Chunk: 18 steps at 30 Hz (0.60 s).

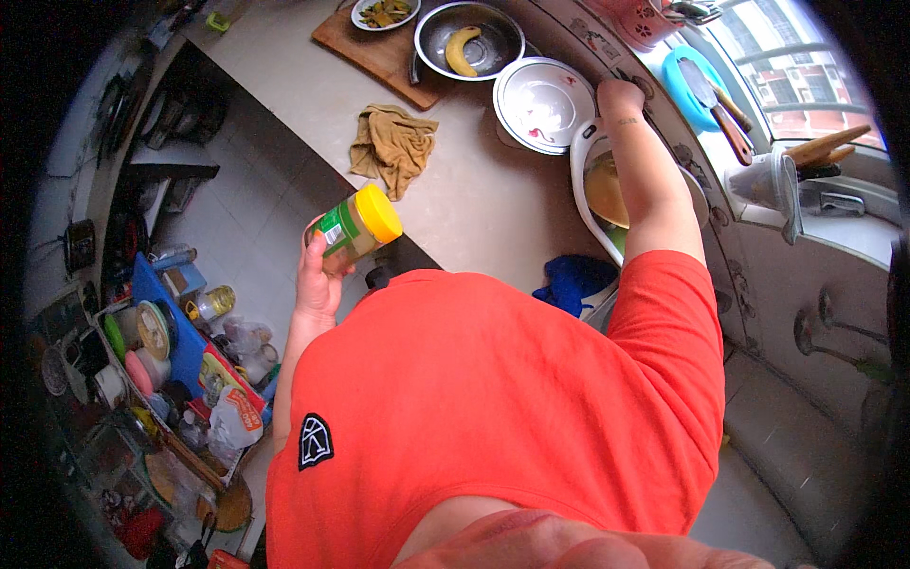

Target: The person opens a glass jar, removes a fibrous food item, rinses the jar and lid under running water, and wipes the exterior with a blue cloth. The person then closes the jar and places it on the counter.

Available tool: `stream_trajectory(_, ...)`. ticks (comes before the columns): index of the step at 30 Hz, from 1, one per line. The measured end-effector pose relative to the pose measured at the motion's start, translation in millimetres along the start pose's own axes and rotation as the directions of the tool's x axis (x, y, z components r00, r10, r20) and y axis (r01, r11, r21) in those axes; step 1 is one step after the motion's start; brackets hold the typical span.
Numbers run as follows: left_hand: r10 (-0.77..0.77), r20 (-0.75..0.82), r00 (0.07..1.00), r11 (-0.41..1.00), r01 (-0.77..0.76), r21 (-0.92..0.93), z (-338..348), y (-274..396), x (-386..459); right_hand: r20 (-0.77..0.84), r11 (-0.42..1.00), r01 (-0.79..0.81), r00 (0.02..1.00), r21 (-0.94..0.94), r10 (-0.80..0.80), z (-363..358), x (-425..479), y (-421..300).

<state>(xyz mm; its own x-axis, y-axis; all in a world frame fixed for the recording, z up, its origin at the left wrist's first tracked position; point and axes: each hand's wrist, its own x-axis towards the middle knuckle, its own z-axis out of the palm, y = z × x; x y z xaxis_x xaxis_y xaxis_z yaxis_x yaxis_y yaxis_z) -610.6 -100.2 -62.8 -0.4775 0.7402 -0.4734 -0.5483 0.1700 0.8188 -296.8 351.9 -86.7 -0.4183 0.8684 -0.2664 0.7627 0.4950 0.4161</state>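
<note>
My left hand [320, 281] is wrapped around a clear jar with a yellow lid [378, 213] and a green label bearing print. The jar is tilted, its lid towards the counter. My right hand [620, 96] reaches to the tiled wall beside a white bowl with red patterns [544, 103]; its fingers are hidden, so its hold cannot be told. Below my right forearm is a white-rimmed sink or basin [579, 178] with a yellowish round thing inside. A crumpled brown cloth [392, 148] lies on the counter. Behind it, a metal bowl [490, 53] holds a banana [461, 51].
A wooden cutting board [348, 43] bears a dish of food [384, 13]. A blue cloth [574, 281] lies at the near counter edge. On the windowsill are a blue plate [686, 78] and a cleaver [718, 114]. Crowded shelves stand at lower left.
</note>
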Motion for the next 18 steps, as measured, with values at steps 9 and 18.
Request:
stream_trajectory(9,-0.066,0.090,0.994,0.997,0.069,-0.030,9.2,-2.0,13.9,-0.427,0.995,-0.011,0.904,-0.101,-0.033,-28.7,-34.9,28.9)
stream_trajectory(18,-0.081,0.283,0.956,0.995,0.063,0.074,33.7,16.0,21.9,-0.313,0.923,-0.238,0.890,0.302,0.332,-61.4,-147.9,53.3)
